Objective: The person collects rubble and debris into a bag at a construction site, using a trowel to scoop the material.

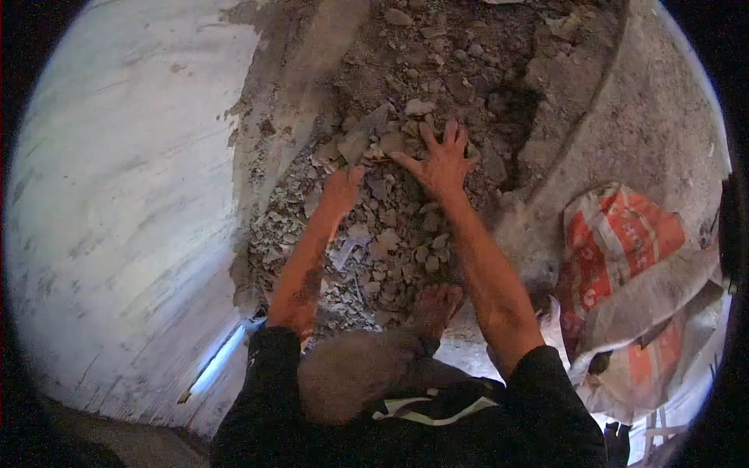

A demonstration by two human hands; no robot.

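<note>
My left hand (343,187) is closed around the handle of a trowel (365,136). Its flat, dusty grey blade points up and to the right over the rubble, and the handle is mostly hidden in my fist. To the right of it, my right hand (443,165) is open, fingers spread wide, palm down on the loose rubble (382,226). The rubble is a heap of brown dirt, small stones and broken chips. A larger pale chip (419,107) lies just beyond my right fingertips.
A pale, scuffed wall or panel (133,156) bounds the rubble on the left. On the right lie a dusty grey sheet (624,132) and a crumpled orange-and-white sack (624,242). My bare foot (438,306) rests at the rubble's near edge.
</note>
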